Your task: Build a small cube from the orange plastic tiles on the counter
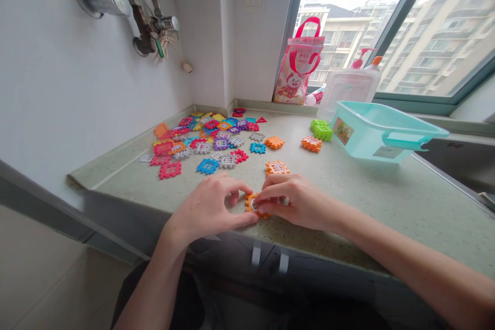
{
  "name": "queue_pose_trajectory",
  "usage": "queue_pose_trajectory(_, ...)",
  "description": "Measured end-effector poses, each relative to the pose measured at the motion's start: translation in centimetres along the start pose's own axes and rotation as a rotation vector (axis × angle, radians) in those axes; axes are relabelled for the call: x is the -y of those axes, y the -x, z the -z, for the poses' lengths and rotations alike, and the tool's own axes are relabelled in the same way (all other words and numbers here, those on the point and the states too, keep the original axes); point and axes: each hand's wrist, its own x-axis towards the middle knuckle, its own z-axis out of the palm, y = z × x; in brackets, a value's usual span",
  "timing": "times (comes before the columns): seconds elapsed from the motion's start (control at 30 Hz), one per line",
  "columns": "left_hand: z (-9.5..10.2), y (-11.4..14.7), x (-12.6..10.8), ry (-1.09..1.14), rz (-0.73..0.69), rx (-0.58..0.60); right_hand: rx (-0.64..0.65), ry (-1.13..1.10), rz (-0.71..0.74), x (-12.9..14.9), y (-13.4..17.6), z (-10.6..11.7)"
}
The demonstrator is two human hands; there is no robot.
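Note:
Near the counter's front edge lies an orange interlocking building tile (249, 206) with a white window-like insert in its middle. My left hand (211, 206) curves round its left side, with the thumb at the front edge and the index finger at the back corner. On the tile's right part, the fingers of my right hand (296, 201) are pinched together and cover much of it. Just behind my right hand sits another orange tile (277, 167) with a white insert. Further back are an orange stack (311, 144) and a plain orange tile (274, 142).
A heap of mixed coloured tiles (201, 139) spreads over the back left of the counter (371, 206). At the right stand a green tile stack (321, 129) and a turquoise plastic basket (371, 139). A pink-handled bag (297, 72) and clear jug (344, 90) stand by the window.

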Motion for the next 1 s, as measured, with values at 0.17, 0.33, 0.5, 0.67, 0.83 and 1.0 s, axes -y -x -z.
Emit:
queue_pose_trajectory(0.17,0.2,-0.1,0.1,0.003,0.023,0.03,-0.028,-0.074,-0.158,0.3,-0.1,-0.9)
queue_pose_trajectory(0.33,0.1,-0.1,0.0,-0.007,0.04,0.022,-0.069,-0.064,-0.192,0.4,-0.2,-1.2)
queue_pose_trajectory(0.5,0.2,0.0,-0.2,-0.006,0.007,0.035,0.017,-0.173,-0.168,-0.2,0.1,0.7)
queue_pose_trajectory(0.67,0.5,-0.1,-0.2,-0.005,-0.046,0.079,0.075,-0.264,-0.091,-0.7,0.1,1.0)
queue_pose_trajectory(0.83,0.6,-0.3,-0.2,-0.017,-0.046,0.095,0.09,-0.254,-0.134,-0.6,-0.2,0.3)
queue_pose_trajectory(1.0,0.4,-0.3,-0.3,-0.019,-0.017,0.095,0.127,-0.193,-0.213,0.4,-0.5,0.4)
